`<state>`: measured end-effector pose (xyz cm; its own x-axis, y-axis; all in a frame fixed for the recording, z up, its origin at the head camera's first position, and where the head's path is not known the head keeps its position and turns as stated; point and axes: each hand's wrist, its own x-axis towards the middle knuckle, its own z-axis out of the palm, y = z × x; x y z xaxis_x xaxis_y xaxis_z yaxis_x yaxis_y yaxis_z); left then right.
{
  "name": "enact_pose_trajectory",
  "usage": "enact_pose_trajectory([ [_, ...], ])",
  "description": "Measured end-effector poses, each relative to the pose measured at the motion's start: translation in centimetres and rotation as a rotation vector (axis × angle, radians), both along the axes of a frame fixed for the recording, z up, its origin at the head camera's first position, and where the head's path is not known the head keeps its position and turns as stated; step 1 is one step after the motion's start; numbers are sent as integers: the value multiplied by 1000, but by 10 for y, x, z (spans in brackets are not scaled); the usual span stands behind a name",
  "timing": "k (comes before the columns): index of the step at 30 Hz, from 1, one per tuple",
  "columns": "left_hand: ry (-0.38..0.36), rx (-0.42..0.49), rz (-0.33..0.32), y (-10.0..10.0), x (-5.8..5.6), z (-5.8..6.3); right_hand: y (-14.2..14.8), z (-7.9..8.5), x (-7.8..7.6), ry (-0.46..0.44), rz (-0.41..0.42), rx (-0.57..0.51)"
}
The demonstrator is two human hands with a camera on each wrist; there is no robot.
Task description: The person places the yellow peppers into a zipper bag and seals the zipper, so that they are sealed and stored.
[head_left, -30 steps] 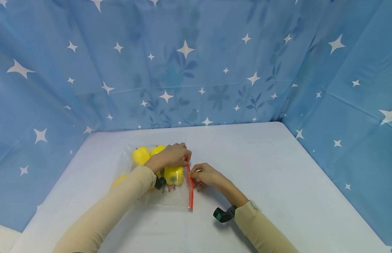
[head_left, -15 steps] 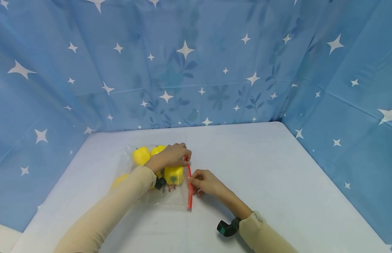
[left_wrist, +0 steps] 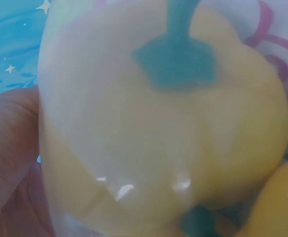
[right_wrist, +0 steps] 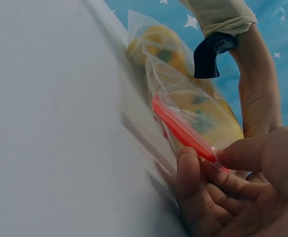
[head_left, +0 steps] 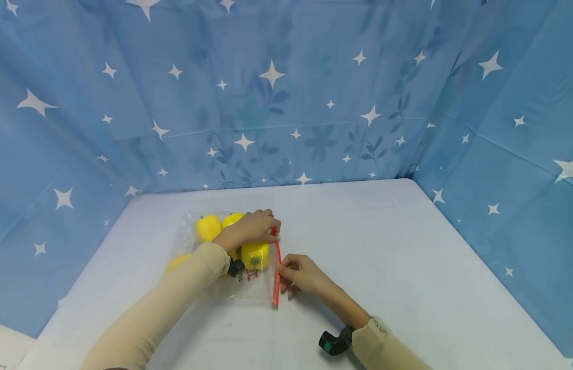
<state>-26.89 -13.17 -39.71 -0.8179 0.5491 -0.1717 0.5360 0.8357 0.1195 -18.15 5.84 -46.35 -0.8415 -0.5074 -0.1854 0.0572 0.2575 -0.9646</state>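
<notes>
A clear zip bag (head_left: 230,293) lies on the white table with several yellow bell peppers (head_left: 255,257) inside. Its red zip strip (head_left: 275,297) runs along the right edge. My left hand (head_left: 255,227) grips the far end of that strip, its forearm crossing above the bag. Nearer me, my right hand (head_left: 305,276) pinches the strip between thumb and forefinger, as the right wrist view shows with the red strip (right_wrist: 183,131) and the hand (right_wrist: 247,187). A pepper (left_wrist: 193,133) with a green stem fills the left wrist view behind the plastic; part of my left hand (left_wrist: 8,153) shows beside it.
The white table (head_left: 383,246) stretches to the right of the bag. A blue star-patterned curtain (head_left: 314,92) stands behind it and along both sides. Each wrist wears a black camera mount; the right one (head_left: 334,343) hangs just over the table.
My right hand has slid a short way along the red zip strip towards me, still pinching it. The left hand keeps its hold at the far end, and the bag barely moves.
</notes>
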Motion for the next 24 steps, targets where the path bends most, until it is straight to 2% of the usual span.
enact_pose_trajectory([
  [11, -8, 13, -3, -2, -3, -2, 1, -2, -1, -67, 35, -27],
  [16, -25, 22, 0, -3, -2, -3, 1, -5, -1, -107, 52, -56],
  [24, 7, 22, 26, 0, 2, -5, 6, -8, -3, -160, 70, -80],
])
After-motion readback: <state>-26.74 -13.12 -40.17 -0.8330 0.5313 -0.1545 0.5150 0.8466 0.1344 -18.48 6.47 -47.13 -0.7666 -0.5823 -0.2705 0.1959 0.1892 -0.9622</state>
